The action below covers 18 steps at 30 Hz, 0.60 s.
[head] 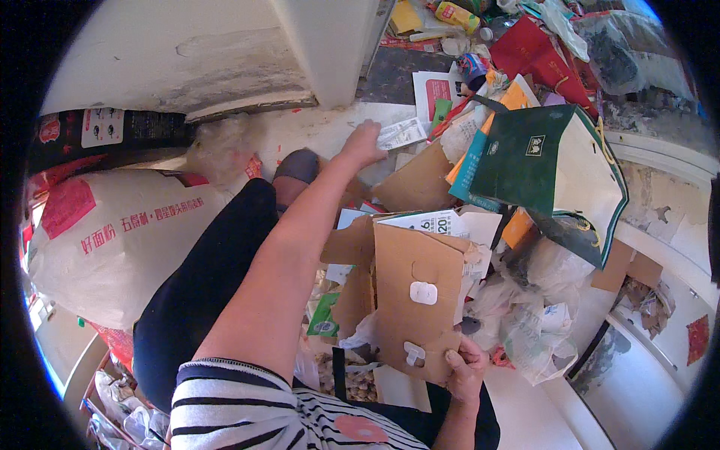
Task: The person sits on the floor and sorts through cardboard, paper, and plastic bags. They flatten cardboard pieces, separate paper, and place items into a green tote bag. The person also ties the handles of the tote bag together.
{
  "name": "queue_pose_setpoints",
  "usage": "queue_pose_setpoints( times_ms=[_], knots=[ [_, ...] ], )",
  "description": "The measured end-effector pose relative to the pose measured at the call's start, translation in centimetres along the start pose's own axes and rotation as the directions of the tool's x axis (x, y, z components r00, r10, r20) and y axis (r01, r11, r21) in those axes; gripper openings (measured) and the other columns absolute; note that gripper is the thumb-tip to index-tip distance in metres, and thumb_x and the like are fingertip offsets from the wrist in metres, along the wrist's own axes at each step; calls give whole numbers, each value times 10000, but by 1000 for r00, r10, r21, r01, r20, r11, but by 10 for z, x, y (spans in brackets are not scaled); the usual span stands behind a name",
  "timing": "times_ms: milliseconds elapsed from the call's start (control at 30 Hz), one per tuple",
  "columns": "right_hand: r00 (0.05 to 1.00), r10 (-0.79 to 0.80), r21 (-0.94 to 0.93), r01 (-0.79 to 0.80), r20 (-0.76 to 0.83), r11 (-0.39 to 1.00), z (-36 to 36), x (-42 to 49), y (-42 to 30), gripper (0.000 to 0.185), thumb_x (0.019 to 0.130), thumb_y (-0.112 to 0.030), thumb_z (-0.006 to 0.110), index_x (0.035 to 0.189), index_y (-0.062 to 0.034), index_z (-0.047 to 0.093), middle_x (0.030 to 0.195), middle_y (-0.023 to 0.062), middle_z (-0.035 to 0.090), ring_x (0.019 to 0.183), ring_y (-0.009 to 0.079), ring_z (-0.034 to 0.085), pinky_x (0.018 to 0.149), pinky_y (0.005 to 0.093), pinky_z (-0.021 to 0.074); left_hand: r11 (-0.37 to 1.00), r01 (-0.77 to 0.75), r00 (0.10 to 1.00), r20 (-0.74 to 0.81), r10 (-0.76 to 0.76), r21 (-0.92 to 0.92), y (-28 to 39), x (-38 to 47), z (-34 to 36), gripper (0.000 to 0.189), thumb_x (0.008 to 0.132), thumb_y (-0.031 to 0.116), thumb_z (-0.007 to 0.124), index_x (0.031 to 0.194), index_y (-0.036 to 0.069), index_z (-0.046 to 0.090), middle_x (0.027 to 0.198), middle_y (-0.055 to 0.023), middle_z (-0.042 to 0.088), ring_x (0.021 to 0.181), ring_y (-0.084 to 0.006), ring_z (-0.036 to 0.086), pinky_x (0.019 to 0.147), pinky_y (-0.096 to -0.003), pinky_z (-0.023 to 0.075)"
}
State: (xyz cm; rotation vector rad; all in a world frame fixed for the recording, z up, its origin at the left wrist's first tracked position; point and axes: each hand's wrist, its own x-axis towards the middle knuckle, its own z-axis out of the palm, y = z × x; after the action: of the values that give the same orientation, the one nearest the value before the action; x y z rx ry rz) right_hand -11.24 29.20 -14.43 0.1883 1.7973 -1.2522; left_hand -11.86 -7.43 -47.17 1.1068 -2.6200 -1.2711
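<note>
My left hand (367, 144) is stretched out over the floor, its fingers and thumb at the near end of a flat white printed packet (403, 133). Near my lap, my right hand (468, 363) grips the lower corner of an opened brown cardboard box (419, 253). Two white plastic fittings show on that box's panel, the upper one (423, 293) whole and the lower one (415, 354) beside a torn hole. White printed cardboard (441, 223) stands behind the panel's top edge. A green paper gift bag (514, 157) lies tilted just beyond the box.
A large white flour sack (124, 242) bulges at my left, near a black printed package (112, 135). Litter, with a red paper bag (540, 62), covers the far right floor. Crumpled clear plastic bags (534, 315) lie right of the box. A white door frame (323, 50) rises ahead.
</note>
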Motion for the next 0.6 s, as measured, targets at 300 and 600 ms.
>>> queue_pose_setpoints(
  times_ms=[300, 600],
  knots=[
    [990, -141, -82, 138, -30, 987, -3, -11, 12, 323, 814, -50, 619, 1115, 65, 644, 980, 57, 670, 868, 122, 616, 811, 281, 485, 869, 74, 987, -88, -133, -489, 8, -61, -40, 545, 628, 228, 780, 1081, -15, 599, 1034, -180, 627, 901, -280, 634, 825, -345, 503],
    [968, -250, -168, 249, 14, 954, 12, -17, 13, 389, 852, 23, 532, 1238, 65, 563, 1153, 105, 646, 1026, 158, 609, 929, 296, 451, 376, 4, 1000, 11, 16, -927, 131, -150, -154, 492, 818, 182, 718, 1267, 74, 551, 1158, -59, 634, 1047, -179, 604, 904, -346, 494]
  ],
)
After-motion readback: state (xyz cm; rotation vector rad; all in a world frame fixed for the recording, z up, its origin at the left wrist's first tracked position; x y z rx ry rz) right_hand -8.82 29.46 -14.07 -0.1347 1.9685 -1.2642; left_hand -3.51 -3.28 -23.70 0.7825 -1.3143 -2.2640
